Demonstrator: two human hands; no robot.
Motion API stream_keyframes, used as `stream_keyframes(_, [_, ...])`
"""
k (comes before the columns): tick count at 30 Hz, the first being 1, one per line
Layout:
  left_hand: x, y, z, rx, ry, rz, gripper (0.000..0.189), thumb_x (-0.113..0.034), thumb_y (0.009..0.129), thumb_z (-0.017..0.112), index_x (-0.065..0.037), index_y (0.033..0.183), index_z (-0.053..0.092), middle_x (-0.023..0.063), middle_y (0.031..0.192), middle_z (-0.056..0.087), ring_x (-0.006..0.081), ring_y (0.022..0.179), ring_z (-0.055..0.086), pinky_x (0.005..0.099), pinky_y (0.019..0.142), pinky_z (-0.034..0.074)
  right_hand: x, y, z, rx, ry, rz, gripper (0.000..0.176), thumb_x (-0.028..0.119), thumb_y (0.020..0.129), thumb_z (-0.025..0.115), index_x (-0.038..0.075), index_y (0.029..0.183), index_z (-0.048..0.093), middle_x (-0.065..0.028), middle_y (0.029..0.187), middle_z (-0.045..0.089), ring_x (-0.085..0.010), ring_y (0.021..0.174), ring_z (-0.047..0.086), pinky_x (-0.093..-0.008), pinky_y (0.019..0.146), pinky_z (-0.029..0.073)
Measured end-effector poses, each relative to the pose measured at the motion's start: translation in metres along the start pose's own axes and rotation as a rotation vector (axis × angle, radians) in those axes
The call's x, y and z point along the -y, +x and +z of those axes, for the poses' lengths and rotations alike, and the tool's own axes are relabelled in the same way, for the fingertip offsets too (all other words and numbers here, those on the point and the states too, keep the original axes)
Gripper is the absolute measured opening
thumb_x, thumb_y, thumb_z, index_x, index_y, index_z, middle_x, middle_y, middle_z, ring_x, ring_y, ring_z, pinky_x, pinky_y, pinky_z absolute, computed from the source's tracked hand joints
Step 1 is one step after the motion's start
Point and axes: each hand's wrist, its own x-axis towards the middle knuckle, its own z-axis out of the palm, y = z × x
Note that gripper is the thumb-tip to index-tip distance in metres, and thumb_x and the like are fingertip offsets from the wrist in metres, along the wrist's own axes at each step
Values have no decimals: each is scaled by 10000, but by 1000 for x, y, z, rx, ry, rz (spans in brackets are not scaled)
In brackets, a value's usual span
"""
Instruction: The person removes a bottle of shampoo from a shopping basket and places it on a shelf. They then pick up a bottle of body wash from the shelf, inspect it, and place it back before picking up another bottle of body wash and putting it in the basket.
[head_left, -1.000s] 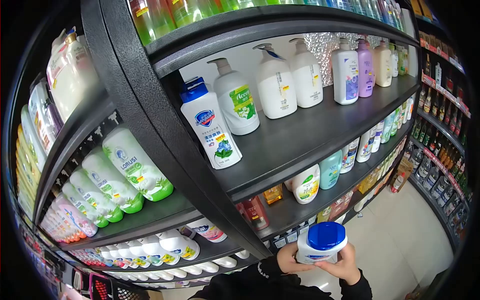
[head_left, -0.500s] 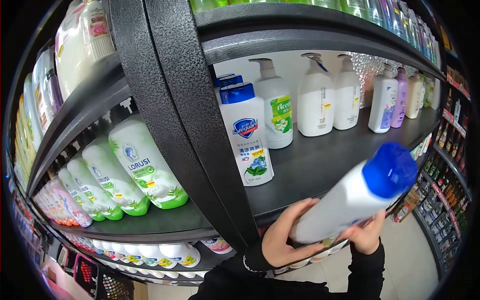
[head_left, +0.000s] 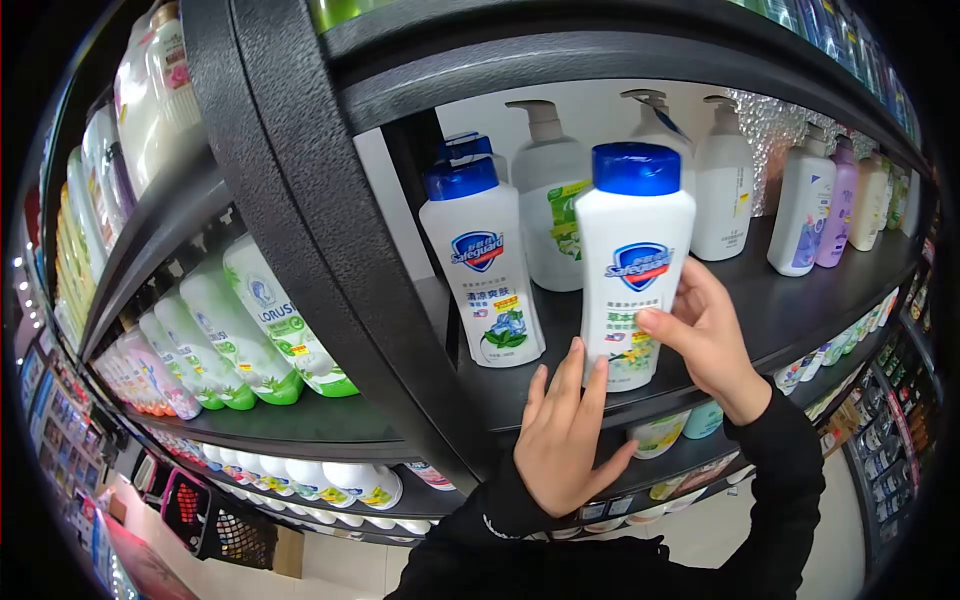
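My right hand (head_left: 712, 340) is wrapped round the right side of a white Safeguard body wash bottle (head_left: 637, 225) with a blue cap, thumb across its front label. The bottle stands upright at the shelf's front edge, label facing me. My left hand (head_left: 565, 440) has its fingers stretched out and spread, fingertips at the bottle's lower left. To the left stands another Safeguard bottle (head_left: 487, 270), with one more blue cap showing behind it. A grey pump bottle (head_left: 545, 200) with a green label is partly hidden behind the two front bottles.
White pump bottles (head_left: 722, 180) and a purple bottle (head_left: 840, 205) line the shelf (head_left: 760, 300) further right. A thick black post (head_left: 320, 230) divides it from green-and-white Lorusi bottles (head_left: 290, 320) on the left. More bottles fill the shelf below. A black basket (head_left: 235, 540) sits at lower left.
The bottle has gone from tilted in both hands to upright at the shelf edge, label forward. My left hand has let go and spread its fingers. The view has shifted slightly.
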Motion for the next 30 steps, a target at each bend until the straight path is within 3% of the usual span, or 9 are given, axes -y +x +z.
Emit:
stream_keyframes(9, [-13, 12, 19, 15, 258, -84, 737, -291, 657, 695, 33, 1231, 365, 315, 1221, 361, 394, 1130, 403, 501, 942, 279, -17, 19, -18, 61, 85, -4, 452, 62, 757, 639, -45, 1119, 390, -135, 1124, 489, -196, 1055, 494, -303, 882, 413])
stream_keyframes(11, [-15, 13, 20, 21, 271, -81, 753, -297, 658, 696, 40, 1238, 353, 317, 1228, 358, 399, 1127, 404, 487, 946, 287, -9, 23, -26, 199, -50, 42, 475, 86, 743, 657, -47, 1116, 395, -144, 1102, 503, -206, 1034, 511, -301, 874, 420])
stream_keyframes(13, [-16, 14, 21, 0, 271, -99, 776, -303, 658, 698, 47, 1248, 337, 317, 1242, 349, 399, 1132, 399, 482, 947, 290, -8, 29, -38, 230, -233, -35, 503, 169, 726, 677, -59, 1099, 428, -163, 1035, 534, -212, 960, 549, -300, 798, 451])
stream_keyframes(15, [-16, 18, 23, 16, 293, -109, 796, -307, 655, 701, 49, 1258, 323, 312, 1251, 348, 395, 1140, 394, 477, 947, 294, 1, 33, -45, 291, -533, 35, 505, 249, 715, 678, -64, 1054, 471, -178, 957, 560, -230, 873, 571, -321, 716, 460])
stream_keyframes(16, [-15, 19, 24, 16, 309, -112, 803, -306, 655, 702, 53, 1260, 316, 309, 1248, 353, 391, 1145, 393, 481, 949, 289, -2, 39, -47, 303, -534, -50, 506, 286, 698, 680, -62, 1015, 493, -194, 919, 565, -251, 821, 572, -341, 671, 450])
stream_keyframes(21, [-14, 26, 23, 42, 340, -123, 824, -306, 654, 705, 67, 1264, 295, 299, 1245, 363, 383, 1162, 382, 491, 966, 256, -14, 64, -48, 333, -706, -38, 518, 309, 685, 684, -68, 983, 491, -226, 950, 558, -318, 869, 563, -360, 725, 439])
stream_keyframes(23, [-14, 24, 20, 45, 346, -132, 828, -294, 652, 706, 76, 1263, 287, 294, 1243, 366, 380, 1171, 374, 494, 982, 224, -28, 77, -44, 311, -774, -92, 515, 297, 692, 695, -51, 1008, 487, -172, 882, 583, -249, 761, 579, -316, 670, 451])
stream_keyframes(25, [-13, 23, 17, 57, 362, -146, 829, -288, 648, 707, 75, 1263, 286, 293, 1248, 361, 382, 1174, 370, 492, 987, 216, -31, 88, -35, 310, -751, -27, 488, 270, 690, 697, -59, 984, 490, -192, 900, 581, -289, 808, 581, -336, 695, 451])
stream_keyframes(30, [-14, 20, 12, 94, 358, -131, 831, -316, 646, 718, 74, 1250, 302, 302, 1254, 337, 398, 1153, 377, 502, 965, 243, -45, 106, -17, 302, -828, -102, 444, 271, 688, 691, -67, 903, 500, -229, 927, 566, -351, 873, 556, -365, 742, 436])
